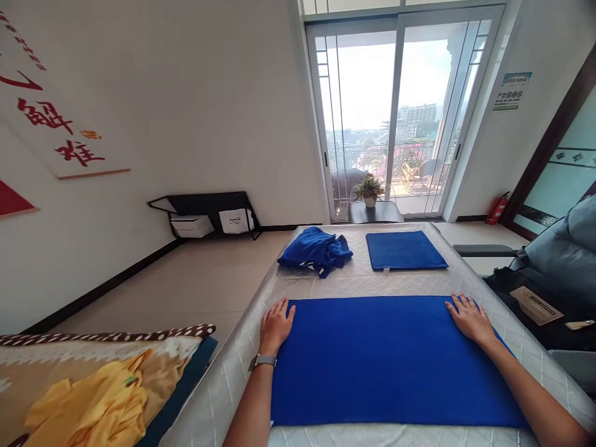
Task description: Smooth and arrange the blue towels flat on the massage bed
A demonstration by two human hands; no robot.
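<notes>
A large blue towel lies spread flat on the quilted grey bed in front of me. My left hand, with a watch on its wrist, rests on the towel's far left corner, fingers laid flat. At the far right corner my right hand lies on the cloth with its fingers spread. Farther up the bed sit a crumpled blue towel on the left and a neatly folded blue towel on the right.
A small dark table with a potted plant stands before the glass balcony door. A grey massage chair is at the right. A patterned cushion with yellow cloth lies at the lower left. A red fire extinguisher stands by the wall.
</notes>
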